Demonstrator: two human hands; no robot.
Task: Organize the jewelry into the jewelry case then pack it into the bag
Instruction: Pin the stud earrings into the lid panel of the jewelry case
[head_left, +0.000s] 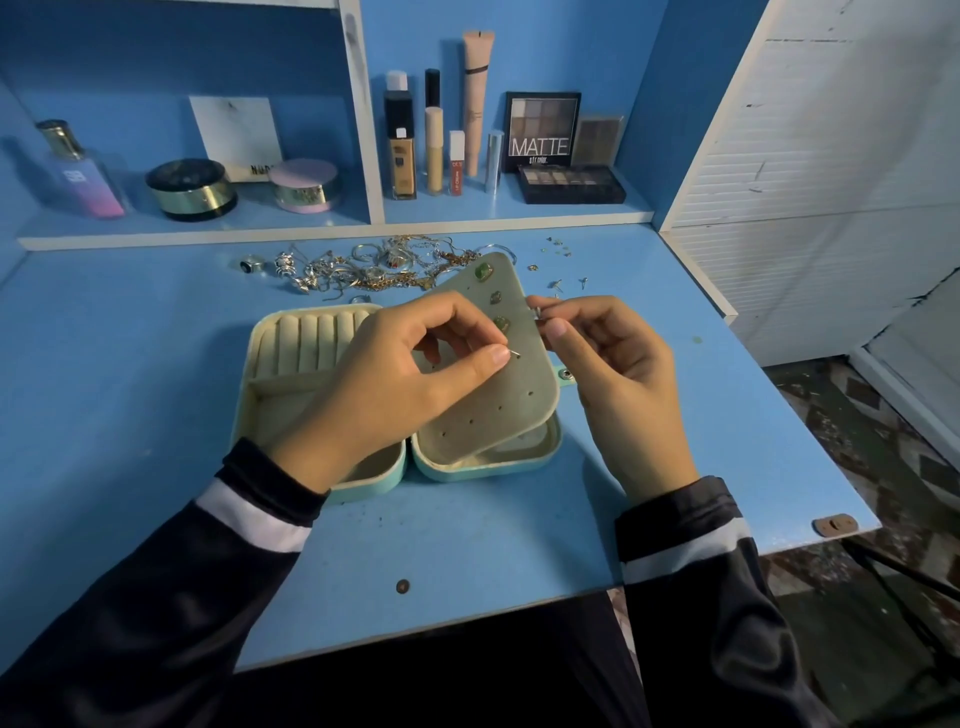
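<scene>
The left hand (410, 374) pinches a tiny silver earring post (514, 354) between thumb and forefinger, against a cream perforated earring panel (498, 400). The right hand (618, 374) pinches a small silver piece (537, 312) at the panel's edge. The panel rises from an open mint-green jewellery case (363, 486) on a blue desk (130, 389). Such studs are probably light and slippery, best gripped by the post. A tangled pile of chains and rings (374, 270) lies behind.
</scene>
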